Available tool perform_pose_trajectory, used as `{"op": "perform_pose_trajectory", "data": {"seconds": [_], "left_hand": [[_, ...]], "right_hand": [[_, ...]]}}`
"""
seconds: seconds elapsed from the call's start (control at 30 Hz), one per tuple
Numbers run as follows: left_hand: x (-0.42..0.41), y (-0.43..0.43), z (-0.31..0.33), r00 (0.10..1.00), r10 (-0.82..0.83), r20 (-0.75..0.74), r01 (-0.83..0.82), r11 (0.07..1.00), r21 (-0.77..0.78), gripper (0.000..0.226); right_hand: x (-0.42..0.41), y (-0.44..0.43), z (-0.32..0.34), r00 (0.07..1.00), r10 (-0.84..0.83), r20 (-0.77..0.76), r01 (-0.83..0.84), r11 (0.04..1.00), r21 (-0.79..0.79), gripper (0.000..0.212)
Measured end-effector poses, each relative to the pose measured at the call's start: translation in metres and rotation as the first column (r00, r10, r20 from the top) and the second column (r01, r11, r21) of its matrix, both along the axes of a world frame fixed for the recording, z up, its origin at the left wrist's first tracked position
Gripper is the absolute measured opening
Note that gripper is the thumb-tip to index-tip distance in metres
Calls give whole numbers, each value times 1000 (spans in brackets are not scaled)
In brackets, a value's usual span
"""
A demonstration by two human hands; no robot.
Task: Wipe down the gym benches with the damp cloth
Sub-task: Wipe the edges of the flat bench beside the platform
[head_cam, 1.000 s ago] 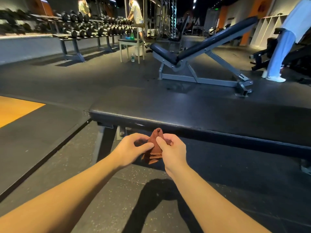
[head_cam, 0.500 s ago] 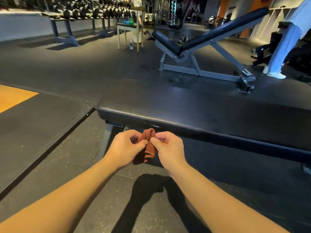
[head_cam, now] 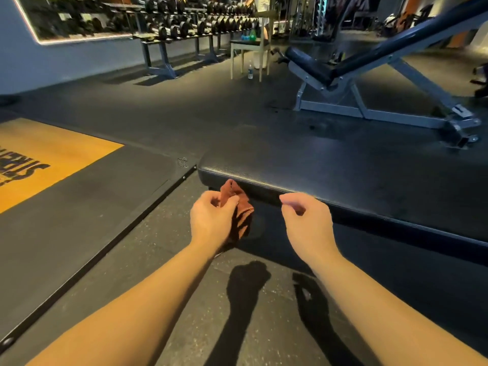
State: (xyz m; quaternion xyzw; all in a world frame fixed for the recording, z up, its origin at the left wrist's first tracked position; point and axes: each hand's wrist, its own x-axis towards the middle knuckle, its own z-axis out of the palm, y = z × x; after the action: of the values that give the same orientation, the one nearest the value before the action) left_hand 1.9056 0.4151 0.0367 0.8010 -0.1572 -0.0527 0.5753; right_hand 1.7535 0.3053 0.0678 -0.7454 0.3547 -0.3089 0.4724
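Note:
A flat black padded bench (head_cam: 343, 175) stretches across the view from the centre to the right edge. My left hand (head_cam: 211, 220) pinches a folded rust-brown cloth (head_cam: 241, 210), which hangs just in front of the bench's near left corner, below the pad's top. My right hand (head_cam: 307, 220) is apart from the cloth, to its right, in front of the bench's near edge; its fingers are loosely curled and hold nothing.
An inclined bench (head_cam: 369, 64) on a grey frame stands beyond the flat one. A dumbbell rack (head_cam: 184, 27) lines the far wall, with a stool (head_cam: 249, 51) and a bottle (head_cam: 250, 72) near it. An orange floor mat (head_cam: 39, 165) lies to the left.
My right hand has let go of the cloth and moved off to the right. The cloth now hangs from my left hand alone. The view has shifted left.

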Motion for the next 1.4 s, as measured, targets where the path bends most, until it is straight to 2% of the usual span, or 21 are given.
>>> {"op": "perform_pose_trajectory", "data": {"seconds": [0.1,0.2,0.3,0.4,0.5,0.6,0.7,0.77,0.83,0.97,1.17,1.3,1.4], "left_hand": [[10,-5,5,973,225,-47,-227,973,-48,19],[18,-22,11,940,331,-86,-337,939,-66,22],[19,-34,10,905,406,-128,-419,901,-109,29],[15,-43,10,881,472,-37,-472,870,-140,30],[13,-51,8,862,507,-13,-504,853,-135,18],[13,-56,8,841,526,-129,-541,813,-214,25],[19,-57,10,799,544,-257,-600,754,-268,34],[23,-56,11,773,578,-260,-633,731,-257,41],[20,-58,12,775,603,-192,-632,743,-219,46],[9,-72,10,809,581,-90,-585,783,-211,28],[-6,-77,6,817,557,-152,-576,776,-257,24],[-22,-85,-10,869,487,-82,-493,846,-203,17],[-16,-84,-29,908,403,-113,-418,891,-179,13]], "right_hand": [[-14,-9,-5,999,-41,-33,33,977,-210,22],[-24,-19,-15,992,-91,-85,43,890,-453,22],[-34,-36,-22,975,-182,-127,73,804,-591,27],[-44,-60,-30,963,-244,-116,98,716,-691,32],[-44,-69,-37,967,-243,-83,119,712,-692,33],[-39,-65,-38,969,-243,-49,155,746,-647,34],[-42,-66,-41,975,-217,-49,133,744,-655,45],[-44,-68,-43,976,-207,-63,111,729,-676,51],[-44,-68,-44,977,-201,-72,100,730,-676,53],[-44,-64,-44,975,-199,-95,92,759,-645,54],[-46,-67,-51,978,-193,-76,89,722,-686,60],[-43,-66,-52,979,-200,-46,112,711,-694,59],[-43,-69,-54,979,-200,-37,117,703,-701,58]]}}
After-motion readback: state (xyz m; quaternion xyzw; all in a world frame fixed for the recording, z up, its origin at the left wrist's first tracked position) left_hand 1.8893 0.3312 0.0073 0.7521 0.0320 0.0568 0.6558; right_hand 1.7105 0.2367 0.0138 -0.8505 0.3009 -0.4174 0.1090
